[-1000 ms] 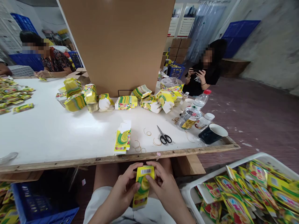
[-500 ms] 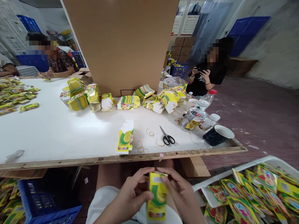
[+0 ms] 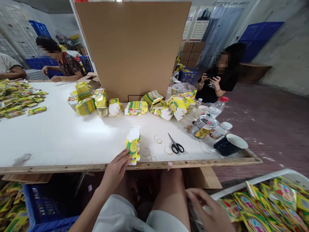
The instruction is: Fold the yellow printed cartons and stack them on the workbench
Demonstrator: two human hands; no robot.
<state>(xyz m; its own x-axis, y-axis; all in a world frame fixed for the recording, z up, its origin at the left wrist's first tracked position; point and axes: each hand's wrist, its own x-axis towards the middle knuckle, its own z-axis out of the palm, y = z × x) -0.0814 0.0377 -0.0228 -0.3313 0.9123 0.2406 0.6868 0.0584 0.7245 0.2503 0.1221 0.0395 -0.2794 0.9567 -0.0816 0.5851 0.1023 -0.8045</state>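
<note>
My left hand (image 3: 118,163) reaches to the table's front edge, its fingers stretched out and touching the left side of a stack of flat yellow-and-green cartons (image 3: 133,146). White flaps stick up at the stack's far end. Low on the right, beside my right thigh, is my right hand (image 3: 207,206), smeared by motion. Its fingers point left, and I cannot make out whether anything is in them. Something pale and partly see-through lies just under that hand. Black-handled scissors (image 3: 176,145) and several rubber bands (image 3: 149,154) lie right of the stack.
More carton bundles (image 3: 136,108) line up before a tall cardboard panel (image 3: 135,48). Bottles, a jar (image 3: 204,127) and a dark mug (image 3: 229,145) crowd the right corner. A white tub (image 3: 287,174) of packets stands right, a blue crate (image 3: 48,206) left. Two people sit left, one right.
The yellow carton held between both hands is gone from view. My left hand has moved up to the stack on the table; my right hand has gone down to the right.
</note>
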